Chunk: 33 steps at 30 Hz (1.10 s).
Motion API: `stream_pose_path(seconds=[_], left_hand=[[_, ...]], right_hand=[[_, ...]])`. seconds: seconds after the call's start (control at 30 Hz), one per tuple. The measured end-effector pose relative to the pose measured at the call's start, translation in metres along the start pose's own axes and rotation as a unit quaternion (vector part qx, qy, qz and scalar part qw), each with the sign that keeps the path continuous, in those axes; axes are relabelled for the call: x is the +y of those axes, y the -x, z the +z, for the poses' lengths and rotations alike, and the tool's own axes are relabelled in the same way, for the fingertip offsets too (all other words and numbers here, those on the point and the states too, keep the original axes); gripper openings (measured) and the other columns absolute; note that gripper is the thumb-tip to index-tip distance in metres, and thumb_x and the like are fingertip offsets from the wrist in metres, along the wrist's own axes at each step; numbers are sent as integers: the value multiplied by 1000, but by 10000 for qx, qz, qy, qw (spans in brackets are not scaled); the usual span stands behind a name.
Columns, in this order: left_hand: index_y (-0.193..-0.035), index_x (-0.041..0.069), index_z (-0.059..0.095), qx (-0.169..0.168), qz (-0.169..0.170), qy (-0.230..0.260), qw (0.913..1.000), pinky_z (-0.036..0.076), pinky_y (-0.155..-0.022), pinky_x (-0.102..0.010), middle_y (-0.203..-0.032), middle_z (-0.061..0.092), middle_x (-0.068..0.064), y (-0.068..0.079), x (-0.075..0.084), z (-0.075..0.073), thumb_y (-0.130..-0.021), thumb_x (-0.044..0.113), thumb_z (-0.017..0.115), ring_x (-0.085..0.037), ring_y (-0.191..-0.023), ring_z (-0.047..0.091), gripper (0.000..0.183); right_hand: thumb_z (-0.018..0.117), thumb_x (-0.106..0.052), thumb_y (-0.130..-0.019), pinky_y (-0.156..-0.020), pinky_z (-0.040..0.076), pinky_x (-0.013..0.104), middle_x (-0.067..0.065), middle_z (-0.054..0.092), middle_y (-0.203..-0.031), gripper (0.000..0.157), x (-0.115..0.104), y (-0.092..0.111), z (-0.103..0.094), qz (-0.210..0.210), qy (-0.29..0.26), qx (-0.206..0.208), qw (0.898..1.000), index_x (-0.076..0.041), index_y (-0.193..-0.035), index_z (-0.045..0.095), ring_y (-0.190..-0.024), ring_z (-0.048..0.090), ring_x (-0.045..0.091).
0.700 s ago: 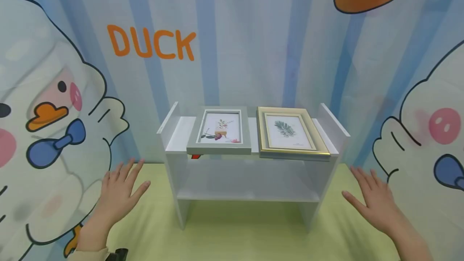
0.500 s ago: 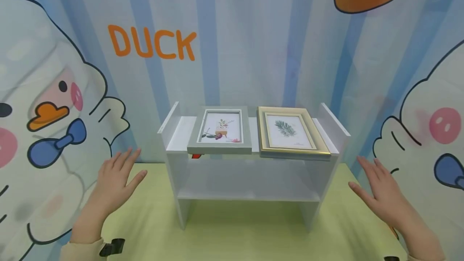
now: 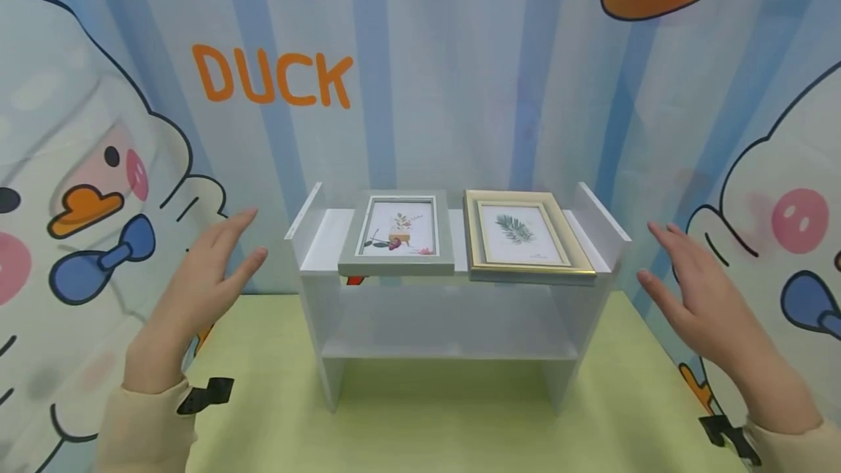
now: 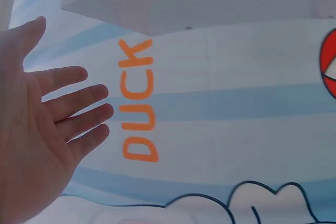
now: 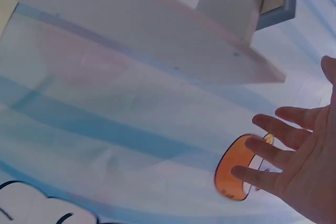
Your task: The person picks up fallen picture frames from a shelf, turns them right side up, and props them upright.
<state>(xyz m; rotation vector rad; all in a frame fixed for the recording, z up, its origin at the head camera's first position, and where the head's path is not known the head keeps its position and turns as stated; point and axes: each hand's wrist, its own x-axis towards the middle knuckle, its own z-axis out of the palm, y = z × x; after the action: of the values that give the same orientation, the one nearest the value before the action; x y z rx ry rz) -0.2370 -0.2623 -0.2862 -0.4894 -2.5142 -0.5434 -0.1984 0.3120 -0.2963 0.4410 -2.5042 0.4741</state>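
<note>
A small white shelf [image 3: 450, 323] stands in the middle of the head view. On its top board lie two picture frames, both face up. The grey-green picture frame [image 3: 350, 243] on the left shows a potted plant print; the gold-edged picture frame [image 3: 570, 239] on the right shows a green leaf print. My left hand [image 3: 204, 279] is raised left of the shelf, fingers extended, holding nothing. To the right of the shelf my right hand [image 3: 706, 298] is raised likewise, with nothing in it. Both wrist views show spread fingers apart from the shelf's side panels.
A yellow-green tabletop [image 3: 447, 414] lies under the shelf. Behind hangs a blue-striped curtain [image 3: 453, 93] with cartoon ducks and the word DUCK. The shelf's upright side panels rise past the top board at both ends. Black straps [image 3: 206, 395] are at the wrists.
Both hands have risen in the head view, the right one also shifting slightly outward. More of the sleeves and wrist straps shows. The shelf and picture frames have stayed put.
</note>
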Motion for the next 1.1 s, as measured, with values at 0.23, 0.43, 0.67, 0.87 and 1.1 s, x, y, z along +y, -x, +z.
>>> stream_pose_path(seconds=[0.23, 0.43, 0.67, 0.87, 1.1], left_hand=[[-140, 32, 19, -299, 57, 113, 9995, 23, -96, -62, -143, 27, -6, -23, 22, -12, -88, 44, 46, -32, -129, 24, 60], [-140, 30, 22, -427, 137, 13, 9990, 26, -96, -60, -141, 31, -7, -42, 39, -10, -86, 50, 46, -32, -128, 28, 62], [-138, 23, 29, -559, 345, 257, 9975, 29, -100, -51, -139, 36, -3, -58, 56, -7, -84, 52, 47, -26, -127, 32, 64], [-138, 19, 30, -653, 478, 318, 9962, 36, -97, -44, -138, 38, -2, -69, 71, -2, -83, 55, 47, -23, -119, 44, 68], [-138, 20, 29, -935, 367, 529, 9935, 40, -95, -41, -138, 38, -1, -78, 88, 9, -81, 59, 46, -21, -117, 46, 71]], right_hand=[[56, -33, -85, -92, 25, 65, 15, 27, -142, 67, -32, -24, -4, -155, 134, 145, 9997, -23, -141, 20, -127, 26, 38], [56, -37, -85, -90, 33, 59, 12, 35, -139, 66, -64, -49, 1, -406, 44, 153, 9990, -22, -140, 24, -122, 34, 36], [52, -44, -85, -97, 31, 54, 10, 39, -136, 63, -96, -75, 12, -438, -244, -141, 9986, -15, -137, 31, -125, 35, 31], [50, -51, -83, -92, 41, 46, 10, 43, -133, 68, -117, -96, 23, -285, -738, -604, 9950, -11, -136, 32, -120, 42, 26], [53, -51, -81, -90, 44, 44, 10, 47, -130, 67, -132, -116, 36, 63, -1538, -1254, 9801, -14, -134, 36, -116, 48, 25]])
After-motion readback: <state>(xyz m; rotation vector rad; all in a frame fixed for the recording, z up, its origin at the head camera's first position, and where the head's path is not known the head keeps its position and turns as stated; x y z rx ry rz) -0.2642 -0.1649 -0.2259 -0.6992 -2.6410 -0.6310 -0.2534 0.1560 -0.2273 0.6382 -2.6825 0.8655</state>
